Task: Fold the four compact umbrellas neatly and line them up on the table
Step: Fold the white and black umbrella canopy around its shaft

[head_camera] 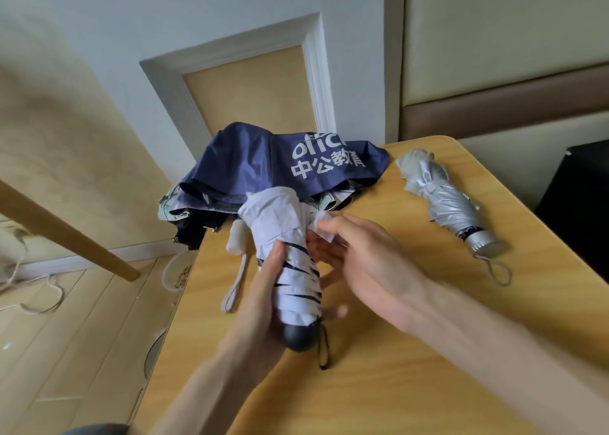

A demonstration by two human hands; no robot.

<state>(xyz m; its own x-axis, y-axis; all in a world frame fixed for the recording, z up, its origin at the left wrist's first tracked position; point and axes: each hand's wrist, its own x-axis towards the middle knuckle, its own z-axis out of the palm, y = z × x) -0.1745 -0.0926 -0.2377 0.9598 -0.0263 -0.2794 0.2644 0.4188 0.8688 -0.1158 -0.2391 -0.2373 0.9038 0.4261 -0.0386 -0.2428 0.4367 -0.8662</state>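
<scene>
Wooden table [412, 368] up close: my left hand [260, 289] grips the white navy-striped umbrella [296, 289] just over it, my right hand [369, 256] pinches its strap tab [324, 225]. Navy umbrella [250, 161] behind mostly hides a pale-green umbrella [168, 208].

navy umbrella [263, 161], white lettering "offic", cut off, and "中公教育"

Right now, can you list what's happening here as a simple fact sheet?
left hand: grips the white striped umbrella, which is rolled up
right hand: pinches its closing strap
silver umbrella: folded, lying on the table, to the right
navy umbrella: unfolded, at the table's far edge
left to do: navy one not folded; nothing lined up yet
</scene>
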